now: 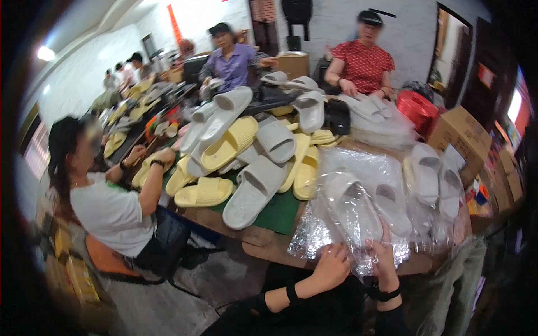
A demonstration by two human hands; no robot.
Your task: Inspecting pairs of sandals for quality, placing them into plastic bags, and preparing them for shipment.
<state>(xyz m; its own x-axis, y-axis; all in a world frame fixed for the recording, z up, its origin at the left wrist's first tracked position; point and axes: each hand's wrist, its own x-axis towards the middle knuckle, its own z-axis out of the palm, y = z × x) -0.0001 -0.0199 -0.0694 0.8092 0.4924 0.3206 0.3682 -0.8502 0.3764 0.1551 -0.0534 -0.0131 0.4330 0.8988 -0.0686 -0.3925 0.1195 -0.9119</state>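
Note:
A pair of light grey slippers (353,215) lies in front of me at the table's near edge, at least the left one inside a clear plastic bag (361,255). My left hand (330,267) is closed on the bag's near left edge, its fingers curled. My right hand (384,260) grips the bag just below the slipper's heel, fingers pointing away from me. Shiny clear bags (308,234) are spread under the slippers. To their right rests another pair of pale slippers (426,178), partly among clear plastic.
A heap of grey and yellow slippers (255,190) covers the table's middle. Two people work across the table; another sits at the left on an orange chair (106,255). A cardboard box (462,134) and red plastic bundle (416,110) stand at the right.

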